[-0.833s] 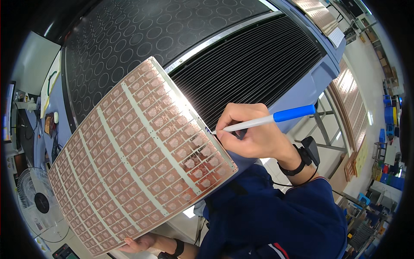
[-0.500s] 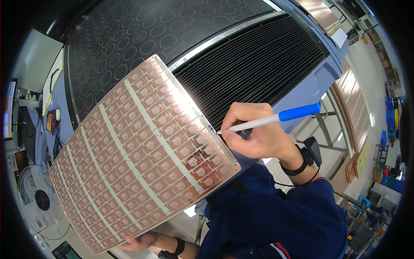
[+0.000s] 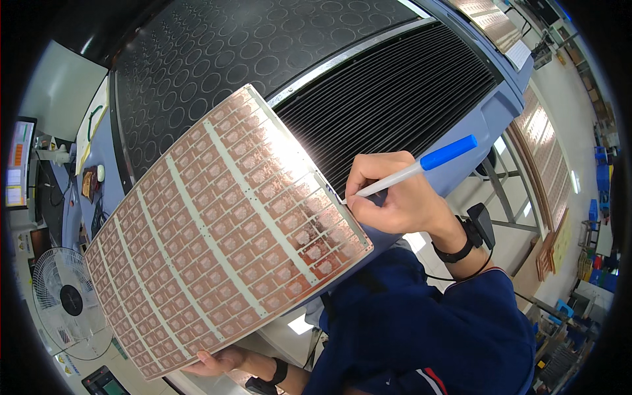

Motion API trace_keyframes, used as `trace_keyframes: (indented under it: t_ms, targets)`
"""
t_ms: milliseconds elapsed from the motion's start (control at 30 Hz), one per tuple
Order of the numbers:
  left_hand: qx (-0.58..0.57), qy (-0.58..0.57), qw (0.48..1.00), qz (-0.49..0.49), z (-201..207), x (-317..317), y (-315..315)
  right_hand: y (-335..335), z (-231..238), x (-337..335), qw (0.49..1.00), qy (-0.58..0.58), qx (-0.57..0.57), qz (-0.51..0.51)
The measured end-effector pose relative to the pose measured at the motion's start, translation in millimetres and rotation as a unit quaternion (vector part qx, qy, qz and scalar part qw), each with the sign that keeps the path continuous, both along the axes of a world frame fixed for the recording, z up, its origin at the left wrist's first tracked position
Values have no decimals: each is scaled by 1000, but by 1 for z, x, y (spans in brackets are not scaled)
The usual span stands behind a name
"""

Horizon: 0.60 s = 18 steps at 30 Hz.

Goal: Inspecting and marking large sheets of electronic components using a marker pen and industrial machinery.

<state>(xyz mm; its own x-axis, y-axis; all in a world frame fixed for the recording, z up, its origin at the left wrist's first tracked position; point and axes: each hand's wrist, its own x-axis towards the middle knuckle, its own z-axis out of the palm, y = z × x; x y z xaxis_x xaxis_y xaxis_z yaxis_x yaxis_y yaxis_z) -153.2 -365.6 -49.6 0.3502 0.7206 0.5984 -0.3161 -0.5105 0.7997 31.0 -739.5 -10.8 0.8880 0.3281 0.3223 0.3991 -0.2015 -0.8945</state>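
A large copper-coloured circuit panel, a thin sheet with a grid of many small repeated units, is held up tilted in front of me. My left hand grips its lower edge from below, mostly hidden behind the sheet. My right hand is closed around a white pen with a blue cap. The pen's tip touches the panel's right edge. A black strap sits on my right wrist.
Behind the panel lies a black mat with a ring pattern and a black ribbed surface on a blue-grey machine. A desk fan stands at the lower left, a monitor at the far left. More copper panels lean at right.
The panel has tipped slightly and my right hand with the pen has shifted a little along its right edge. The left hand's grip is unchanged.
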Motion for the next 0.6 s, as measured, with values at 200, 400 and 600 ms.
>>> trace_keyframes:
  t_ms: [200, 400, 600]
  targets:
    - [-4, -10, 1000, 1, -2, 0, 0, 0, 0, -3, 1000, 14, -14, -11]
    - [-14, -29, 999, -20, 0, 3, -7, -1, 0, -7, 998, 46, 4, -43]
    - [-40, -42, 997, -45, 3, 11, -16, -14, -2, 4, 988, 111, 104, 0]
